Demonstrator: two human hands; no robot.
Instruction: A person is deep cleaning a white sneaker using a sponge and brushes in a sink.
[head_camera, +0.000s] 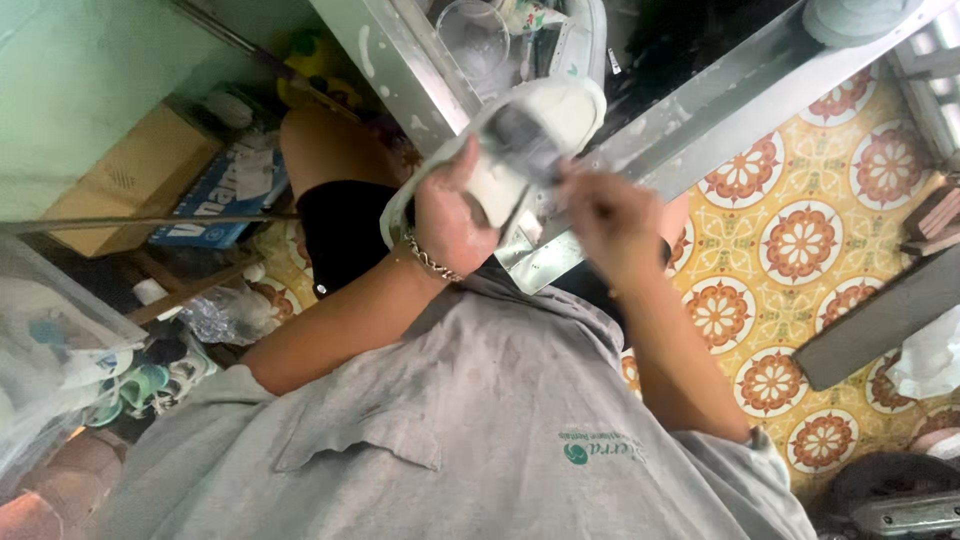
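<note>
My left hand (447, 215), with a chain bracelet at the wrist, grips a white shoe (545, 110) from below and holds it up in front of my chest. The shoe's upturned side shows a dark, blurred patch. My right hand (603, 213) has its fingers pinched together against the near edge of the shoe. Motion blur hides whether they also hold a small tool. Both forearms come up from my grey shirt at the bottom of the view.
A metal bench frame (700, 110) runs behind the shoe, with a clear cup (475, 40) and another white shoe (580, 45) on it. Patterned floor tiles (800, 240) lie right. A cardboard box (130, 180), blue carton (220, 190) and plastic bags (60, 350) sit left.
</note>
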